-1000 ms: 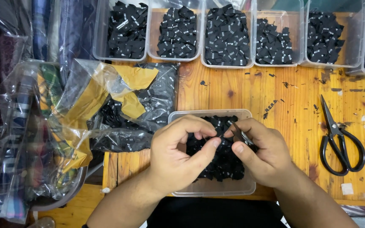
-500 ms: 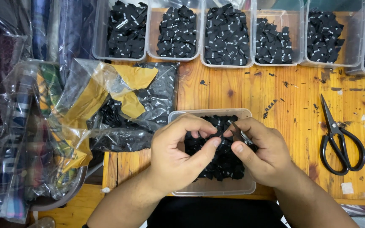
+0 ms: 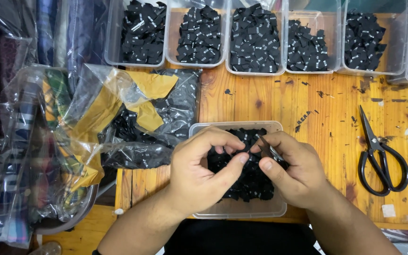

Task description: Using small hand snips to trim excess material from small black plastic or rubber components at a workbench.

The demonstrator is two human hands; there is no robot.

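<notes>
Both hands meet over the near tray (image 3: 279,208) of black labels. The left hand (image 3: 199,177) and right hand (image 3: 291,174) pinch one small label (image 3: 265,146) between their fingertips; it slants up-left. Scissors (image 3: 378,156) lie to the right. Far trays (image 3: 256,71) hold more labels

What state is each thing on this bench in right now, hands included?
Left hand: curled, fingertips pinching something small, hidden.
Right hand: grip closed on a thin metal tool.
Clear tray: open, holding black labels.
Back tubs: open, filled with black labels.
Scissors: closed, lying flat.
Plastic bag: crumpled, open.
</notes>
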